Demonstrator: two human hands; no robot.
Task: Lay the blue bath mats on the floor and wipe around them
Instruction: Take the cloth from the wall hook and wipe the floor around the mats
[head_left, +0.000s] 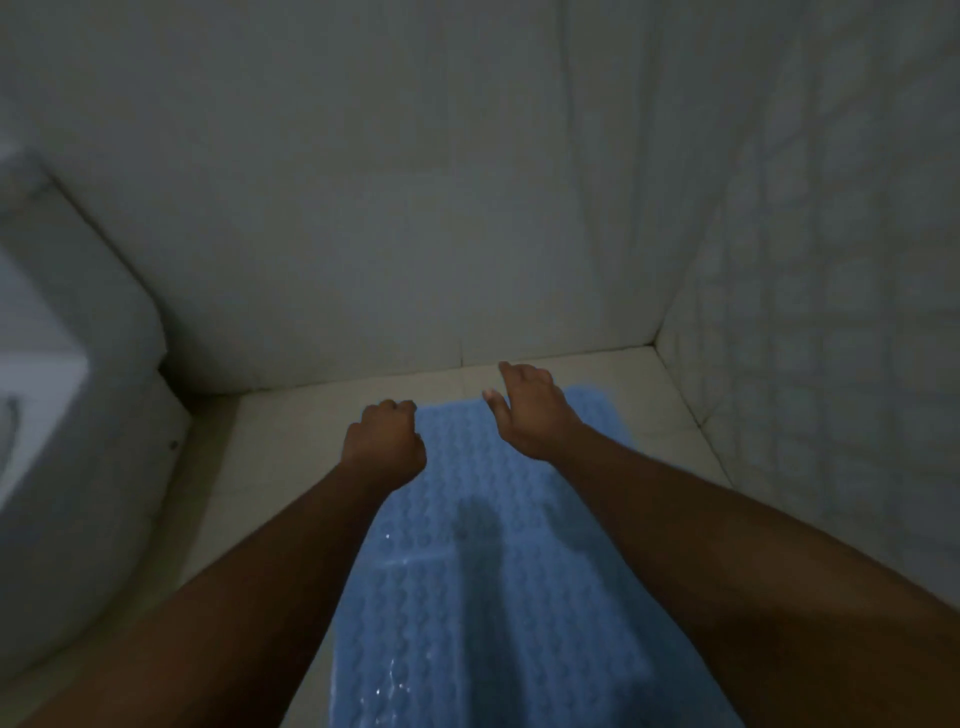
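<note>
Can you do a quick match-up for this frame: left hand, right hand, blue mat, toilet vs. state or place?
Things:
1. left hand
2. right hand
3. blue bath mat
4. toilet

States or places:
A. lying flat on the tiled floor, running toward the back wall
B. curled into a fist at the mat's far left corner
C. at the left edge of the view
D. fingers open, over the mat's far end

Pairs: 1-B, 2-D, 3-A, 4-C

Bare floor (291, 415) strips between mat (467, 545), walls (363, 208), toilet (78, 415).
</note>
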